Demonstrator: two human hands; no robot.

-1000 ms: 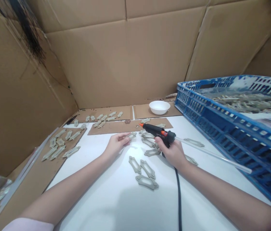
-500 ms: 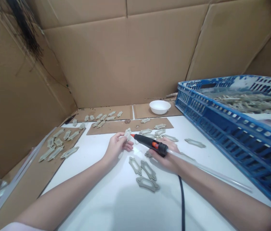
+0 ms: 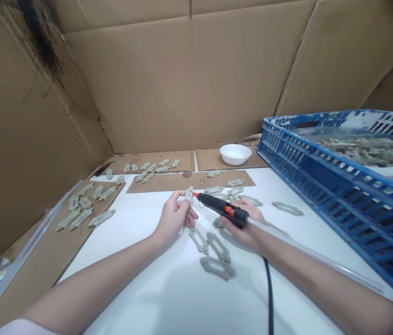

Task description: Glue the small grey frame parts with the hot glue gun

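Note:
Between the thumb and fingers of my left hand (image 3: 176, 215) is a small pale frame-shaped piece (image 3: 189, 194), held up over the white table. My right hand (image 3: 247, 223) is wrapped round a black glue gun (image 3: 221, 207) with an orange tip, which points left and meets or nearly meets the piece's edge. A clear glue stick (image 3: 308, 250) sticks out of the gun's back, over my right forearm. Several grey frame pieces lie near my hands, among them one (image 3: 217, 267) closest to me.
Cardboard strips (image 3: 191, 182) with more pieces lie at the back and left. A white bowl (image 3: 235, 154) stands at the back. A blue crate (image 3: 325, 186) full of pieces fills the right side. A black cable (image 3: 269, 298) runs toward me.
The view has shifted slightly, so most things appear a little further right. The held piece looks turned more upright, with the gun's tip still beside it.

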